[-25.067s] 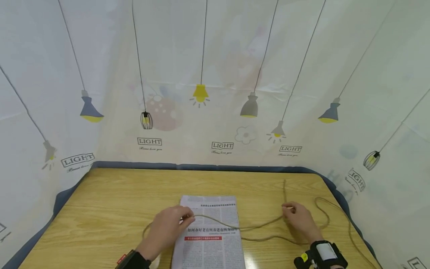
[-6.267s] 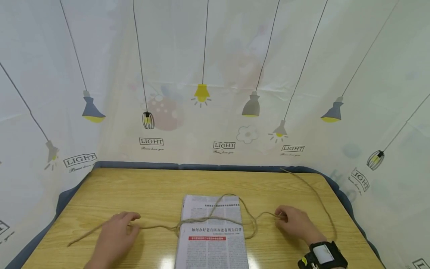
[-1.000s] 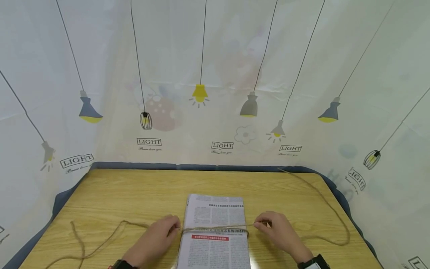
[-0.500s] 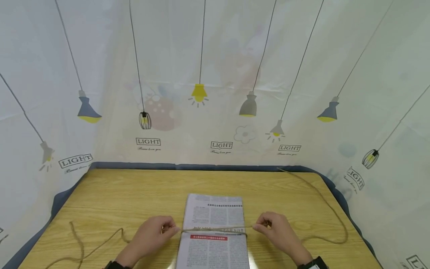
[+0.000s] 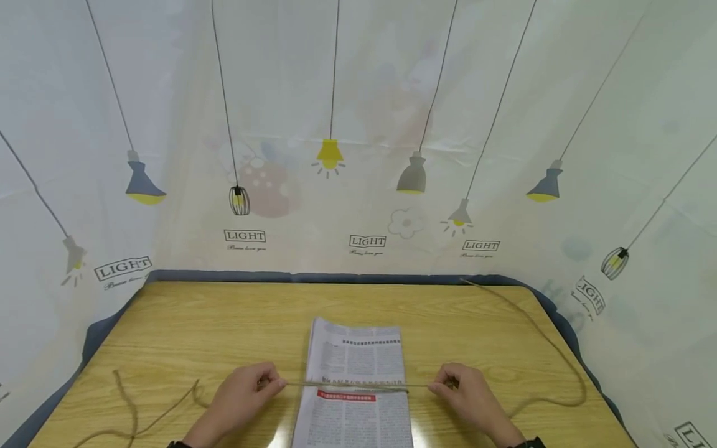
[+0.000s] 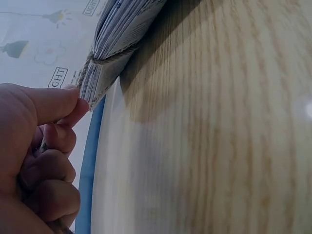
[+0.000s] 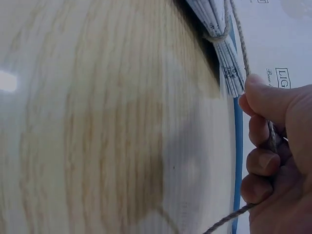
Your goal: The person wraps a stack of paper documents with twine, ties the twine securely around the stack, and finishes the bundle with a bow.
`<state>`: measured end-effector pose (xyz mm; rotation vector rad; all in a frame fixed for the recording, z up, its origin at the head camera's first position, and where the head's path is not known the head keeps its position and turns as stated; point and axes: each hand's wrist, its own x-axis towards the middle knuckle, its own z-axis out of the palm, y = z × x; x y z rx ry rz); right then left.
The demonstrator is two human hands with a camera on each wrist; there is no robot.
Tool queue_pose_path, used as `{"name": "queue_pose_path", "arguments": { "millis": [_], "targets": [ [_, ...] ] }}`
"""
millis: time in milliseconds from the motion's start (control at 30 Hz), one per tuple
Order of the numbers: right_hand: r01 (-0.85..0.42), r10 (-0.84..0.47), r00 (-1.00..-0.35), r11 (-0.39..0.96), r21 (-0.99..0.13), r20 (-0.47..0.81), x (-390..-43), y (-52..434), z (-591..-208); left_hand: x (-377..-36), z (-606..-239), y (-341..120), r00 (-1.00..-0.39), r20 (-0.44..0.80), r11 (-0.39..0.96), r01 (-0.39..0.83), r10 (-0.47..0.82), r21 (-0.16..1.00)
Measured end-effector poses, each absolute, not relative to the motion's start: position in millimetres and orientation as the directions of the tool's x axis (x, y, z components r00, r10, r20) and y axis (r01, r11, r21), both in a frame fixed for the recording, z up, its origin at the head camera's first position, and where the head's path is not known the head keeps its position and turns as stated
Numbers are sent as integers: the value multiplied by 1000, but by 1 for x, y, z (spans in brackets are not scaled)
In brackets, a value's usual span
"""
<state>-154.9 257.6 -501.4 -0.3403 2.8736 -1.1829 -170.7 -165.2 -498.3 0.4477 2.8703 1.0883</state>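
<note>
A folded stack of newspapers [image 5: 358, 354] lies at the front middle of the table, its far edge curling up slightly. Thin brown twine [image 5: 364, 384] runs straight across its top and wraps its sides, as both wrist views show. Left of the stack, my left hand [image 5: 243, 392] pinches the twine between thumb and forefinger, the other fingers curled over it. On the right side my right hand [image 5: 462, 392] pinches the opposite length. In the right wrist view the twine [image 7: 241, 41] passes through the curled fingers and trails out below. Between the hands the twine is taut.
One loose tail of twine [image 5: 134, 410] lies looped on the table's left. The other tail [image 5: 566, 354] curves along the right side up to the back edge. Behind the wooden table [image 5: 224, 323] hangs a pale curtain [image 5: 358, 205] printed with lamps.
Earlier the twine lay in loose loops over the stack; now it is pulled tight across. In the last second both hands have moved slightly apart, and the stack's far edge has lifted.
</note>
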Motion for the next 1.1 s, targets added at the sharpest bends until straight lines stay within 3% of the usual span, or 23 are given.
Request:
{"name": "queue_pose_path", "arguments": {
  "millis": [667, 1100],
  "targets": [
    [-254, -269, -959, 664, -703, 93, -153, 246, -505, -167, -498, -160, -962, 22, 718, 219, 272, 661],
    [-247, -253, -964, 733, -634, 82, -153, 246, -509, -166, -503, -160, -975, 52, 751, 199, 215, 630]
  ]
}}
